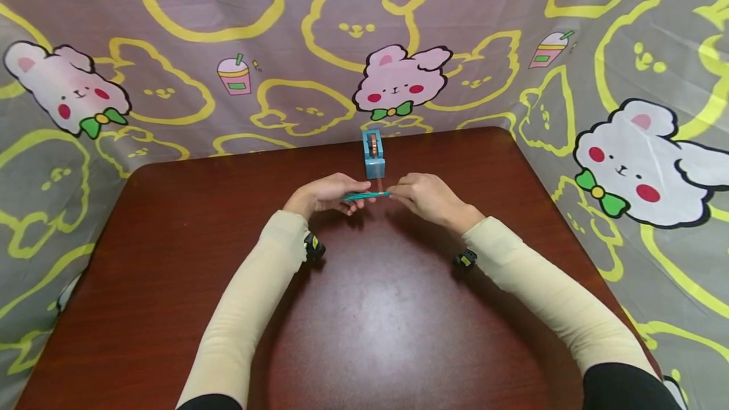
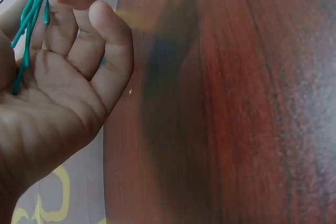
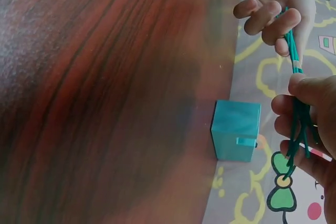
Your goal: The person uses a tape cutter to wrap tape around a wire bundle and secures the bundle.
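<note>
A bundle of thin green strands (image 1: pixel 361 195) stretches between my two hands, just in front of a blue tape dispenser (image 1: pixel 373 168). My left hand (image 1: pixel 327 191) holds one end, thumb on top and fingers beneath; loose strand ends (image 2: pixel 31 19) lie over its palm in the left wrist view. The other end is pinched by my right hand (image 1: pixel 429 200), with the strand tips (image 3: pixel 302 129) fanning out past its fingers in the right wrist view. A clear strip of tape (image 1: pixel 380 178) runs from the dispenser to the bundle, and a pale band (image 3: pixel 297 65) crosses the strands between the hands.
The dark brown table (image 1: pixel 364 309) reaches under both forearms. Patterned cloth (image 1: pixel 285 81) hangs behind the table and along both sides. A small black wrist camera (image 1: pixel 314 247) hangs by the left cuff, another camera (image 1: pixel 466 259) by the right.
</note>
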A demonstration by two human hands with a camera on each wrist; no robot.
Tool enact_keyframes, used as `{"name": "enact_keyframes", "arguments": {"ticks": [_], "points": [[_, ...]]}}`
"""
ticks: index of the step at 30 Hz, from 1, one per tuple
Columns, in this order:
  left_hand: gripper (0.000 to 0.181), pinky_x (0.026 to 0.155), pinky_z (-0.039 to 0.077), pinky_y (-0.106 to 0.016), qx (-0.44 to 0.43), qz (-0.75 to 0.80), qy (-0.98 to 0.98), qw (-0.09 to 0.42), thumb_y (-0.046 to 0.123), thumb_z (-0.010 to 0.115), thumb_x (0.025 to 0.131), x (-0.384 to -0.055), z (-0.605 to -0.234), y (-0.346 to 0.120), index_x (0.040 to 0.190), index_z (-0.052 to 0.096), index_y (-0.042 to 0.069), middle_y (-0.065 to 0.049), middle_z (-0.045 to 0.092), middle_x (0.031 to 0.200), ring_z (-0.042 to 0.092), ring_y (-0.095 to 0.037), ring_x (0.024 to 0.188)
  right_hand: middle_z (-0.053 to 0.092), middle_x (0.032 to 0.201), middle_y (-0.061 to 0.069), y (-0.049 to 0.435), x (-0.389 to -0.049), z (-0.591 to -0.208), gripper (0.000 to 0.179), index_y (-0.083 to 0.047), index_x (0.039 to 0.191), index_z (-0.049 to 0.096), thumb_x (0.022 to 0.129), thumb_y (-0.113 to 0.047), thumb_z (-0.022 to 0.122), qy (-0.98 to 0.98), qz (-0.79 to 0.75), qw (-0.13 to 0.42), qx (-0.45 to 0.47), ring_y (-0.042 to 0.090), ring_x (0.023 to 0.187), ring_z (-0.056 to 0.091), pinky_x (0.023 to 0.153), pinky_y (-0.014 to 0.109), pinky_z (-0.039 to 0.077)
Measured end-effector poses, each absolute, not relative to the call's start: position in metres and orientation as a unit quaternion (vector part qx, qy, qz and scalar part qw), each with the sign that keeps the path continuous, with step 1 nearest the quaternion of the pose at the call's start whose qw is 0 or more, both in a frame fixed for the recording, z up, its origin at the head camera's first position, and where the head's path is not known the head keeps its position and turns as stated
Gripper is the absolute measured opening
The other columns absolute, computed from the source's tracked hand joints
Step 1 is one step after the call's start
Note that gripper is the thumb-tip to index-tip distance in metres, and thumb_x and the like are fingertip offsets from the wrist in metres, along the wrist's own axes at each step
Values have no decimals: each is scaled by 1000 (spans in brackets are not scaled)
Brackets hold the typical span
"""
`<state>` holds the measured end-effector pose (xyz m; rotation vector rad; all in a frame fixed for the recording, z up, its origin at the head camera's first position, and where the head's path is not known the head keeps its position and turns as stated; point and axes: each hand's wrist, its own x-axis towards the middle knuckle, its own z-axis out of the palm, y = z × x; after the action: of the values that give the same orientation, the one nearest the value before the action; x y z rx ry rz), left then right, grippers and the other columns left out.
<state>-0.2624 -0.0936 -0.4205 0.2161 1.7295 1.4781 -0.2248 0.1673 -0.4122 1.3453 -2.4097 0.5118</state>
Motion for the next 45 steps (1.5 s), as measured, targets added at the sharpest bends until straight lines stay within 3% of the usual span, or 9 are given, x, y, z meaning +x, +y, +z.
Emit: {"name": "enact_keyframes", "arguments": {"ticks": [10,15,20,26,29,32,36,41,45], "points": [[43,63,47,-29,79,602,690,393,22,60,103,-256,-420,-93,121,61,-18,-1,59,70,52,-11,61,69,82,2,165,-228,-408,13,-8,101,80,88,-9,78,-851,172,146,475,18,76,64,70,35,54],[41,63,48,-28,73,607,698,373,20,63,102,-254,-419,-94,121,63,-16,-2,60,71,51,-10,61,73,87,0,163,-232,-399,14,-9,102,80,88,-11,79,-860,191,94,464,17,79,64,72,36,53],[34,61,49,-26,63,605,724,324,20,71,97,-250,-415,-94,113,70,-10,-4,63,71,53,-11,60,75,94,-5,161,-240,-390,17,-12,103,80,94,-25,75,-872,218,23,438,14,85,63,79,37,49],[29,60,50,-31,80,587,766,248,20,76,93,-245,-407,-91,107,76,-5,-19,69,78,56,-18,61,72,83,0,162,-257,-385,30,-9,104,78,101,-35,63,-879,330,-79,334,18,78,62,71,38,50],[30,62,51,-37,100,573,783,220,20,76,92,-244,-406,-90,107,76,-6,-29,69,87,60,-30,66,74,88,8,165,-269,-388,50,-2,110,75,104,-46,52,-867,412,-148,239,23,89,67,85,45,51],[27,67,53,-46,107,559,796,207,20,77,91,-242,-405,-89,105,77,-3,-32,69,93,61,-45,77,74,104,12,170,-281,-395,73,1,120,71,103,-62,36,-833,483,-231,142,27,106,67,101,50,44],[22,70,52,-52,104,552,803,197,21,79,90,-239,-405,-89,101,80,2,-30,70,94,59,-52,83,72,110,15,175,-294,-410,91,2,126,66,98,-73,23,-753,554,-352,54,31,105,66,101,49,45],[20,60,50,-41,112,557,804,176,17,79,89,-240,-406,-88,100,80,0,-31,69,92,58,-38,67,71,103,19,177,-304,-426,92,6,119,66,99,-72,21,-617,624,-479,14,28,87,69,85,43,55],[14,53,44,-32,128,561,803,155,14,79,89,-240,-406,-88,95,81,2,-31,67,85,51,-21,56,72,89,17,178,-307,-434,86,6,106,70,103,-66,22,-546,645,-534,19,24,72,69,69,39,58]]}}
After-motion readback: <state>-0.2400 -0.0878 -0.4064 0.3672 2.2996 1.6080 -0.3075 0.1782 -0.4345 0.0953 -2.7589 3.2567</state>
